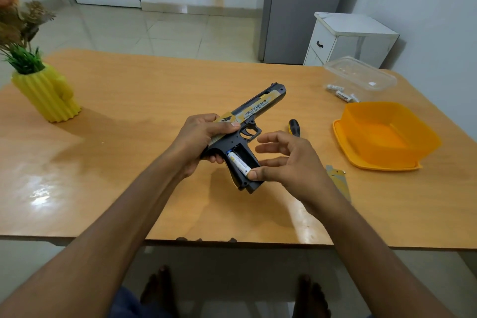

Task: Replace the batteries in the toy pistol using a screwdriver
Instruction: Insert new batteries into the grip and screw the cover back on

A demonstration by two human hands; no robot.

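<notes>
The black and yellow toy pistol (254,108) is held above the table, muzzle pointing away and to the right. My left hand (198,142) grips it round the rear of the slide and frame. Its grip compartment is open, and a white battery (238,162) lies slanted in it. My right hand (286,162) has its thumb pressed on the battery's lower end, with the other fingers spread and relaxed. The screwdriver (294,126), with a black and yellow handle, lies on the table behind my right hand, its shaft hidden. The removed cover (338,181) lies by my right wrist.
An orange tub (382,134) sits on its lid at the right. Behind it stands a clear plastic container (361,75) with loose white batteries (340,94) beside it. A yellow vase (49,95) with a plant is at the far left. The wooden table's (154,201) near edge is close to me.
</notes>
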